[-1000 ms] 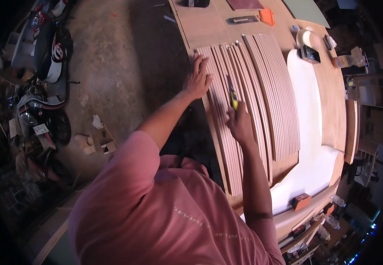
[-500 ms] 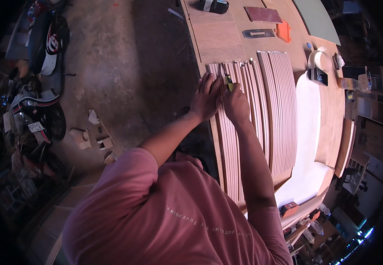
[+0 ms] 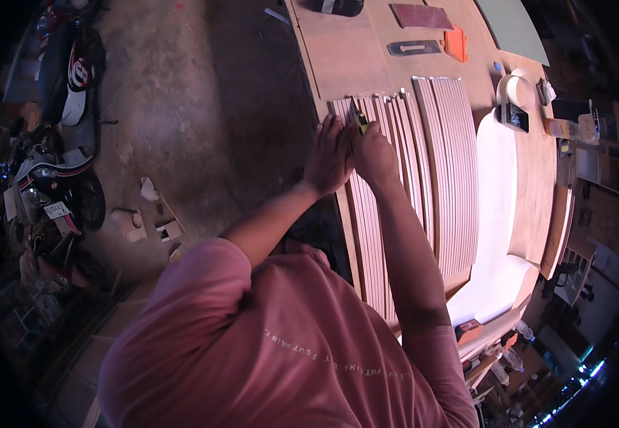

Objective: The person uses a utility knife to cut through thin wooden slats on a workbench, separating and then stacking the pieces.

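My left hand (image 3: 327, 157) lies with its fingers stretched out on the left edge of long, thin wooden strips (image 3: 374, 235) laid side by side on a plywood table (image 3: 345, 64). My right hand (image 3: 375, 150) grips a yellow utility knife (image 3: 361, 123) close beside it, over the upper part of the strips. The blade points toward the far ends of the strips; whether it touches wood is too small to tell. A second bundle of strips (image 3: 448, 178) lies just to the right, beside a large white sheet (image 3: 491, 214).
An orange plastic piece (image 3: 456, 44), dark metal plate (image 3: 414, 47), reddish rectangle (image 3: 421, 16) and black object lie at the far end. A pale roll (image 3: 516, 91), dark box (image 3: 515, 117) and bottle (image 3: 566, 130) sit rightward. Motorcycles (image 3: 63, 189) stand on the floor at left.
My right hand and knife have moved up the strips and left, beside my left hand. My left hand stays on the strips; the view has shifted slightly.
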Demonstrator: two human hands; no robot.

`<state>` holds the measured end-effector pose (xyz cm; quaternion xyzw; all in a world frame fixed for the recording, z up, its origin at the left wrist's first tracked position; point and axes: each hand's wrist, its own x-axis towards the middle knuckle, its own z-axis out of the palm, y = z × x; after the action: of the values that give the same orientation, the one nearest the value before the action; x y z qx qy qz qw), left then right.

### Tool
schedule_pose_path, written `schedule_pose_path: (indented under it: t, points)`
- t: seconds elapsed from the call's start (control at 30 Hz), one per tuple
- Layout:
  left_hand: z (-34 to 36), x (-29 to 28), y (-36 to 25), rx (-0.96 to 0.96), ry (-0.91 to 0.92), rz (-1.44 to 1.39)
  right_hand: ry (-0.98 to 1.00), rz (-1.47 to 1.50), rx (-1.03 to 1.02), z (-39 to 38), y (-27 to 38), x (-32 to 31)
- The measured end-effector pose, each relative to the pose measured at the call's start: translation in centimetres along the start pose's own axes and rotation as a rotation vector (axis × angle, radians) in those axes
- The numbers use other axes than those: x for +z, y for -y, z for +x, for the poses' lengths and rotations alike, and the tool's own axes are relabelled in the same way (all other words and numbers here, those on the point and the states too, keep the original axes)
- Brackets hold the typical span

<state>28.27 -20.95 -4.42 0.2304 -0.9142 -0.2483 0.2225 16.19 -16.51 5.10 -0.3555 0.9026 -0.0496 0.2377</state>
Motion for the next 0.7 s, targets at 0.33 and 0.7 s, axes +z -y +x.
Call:
schedule_pose_path:
  t: [0.33,0.7]
  points:
    - [-0.1,1.0,-0.4,-0.041,0.017,0.048,-0.199,-0.394,-0.456,-2.2,-7.2,4.5]
    - [0.4,-0.9,-2.5,-0.005,0.126,0.331,0.121,-0.038,-0.032,-29.0,-15.1,5.9]
